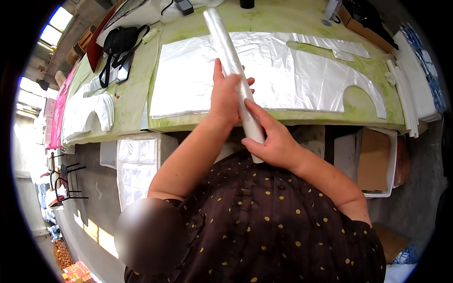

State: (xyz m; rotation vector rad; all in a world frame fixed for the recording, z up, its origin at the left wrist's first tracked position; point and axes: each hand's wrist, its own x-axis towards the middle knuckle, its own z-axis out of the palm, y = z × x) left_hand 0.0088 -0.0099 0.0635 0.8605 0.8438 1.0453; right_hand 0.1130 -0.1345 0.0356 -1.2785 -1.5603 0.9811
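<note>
So the white plastic roll (228, 49) is up in both hands over the near edge of the counter (188, 26), slanting from 11 o'clock to 5. Left hand (224, 99) has its fingers wrapped round the middle, right hand's (276, 142) are clamped near the 5 o'clock end. Looks lightish, stiff but slick, so I'd grip those two spots.

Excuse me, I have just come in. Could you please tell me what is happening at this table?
A person is holding a shiny whitish roll with both bare hands. The left hand is around its middle, and the right hand has its grip near the lower end. Flat, whitish plastic sheets with curved cutouts lie on the green-covered table beyond. A black bag lies farther left on it.
</note>
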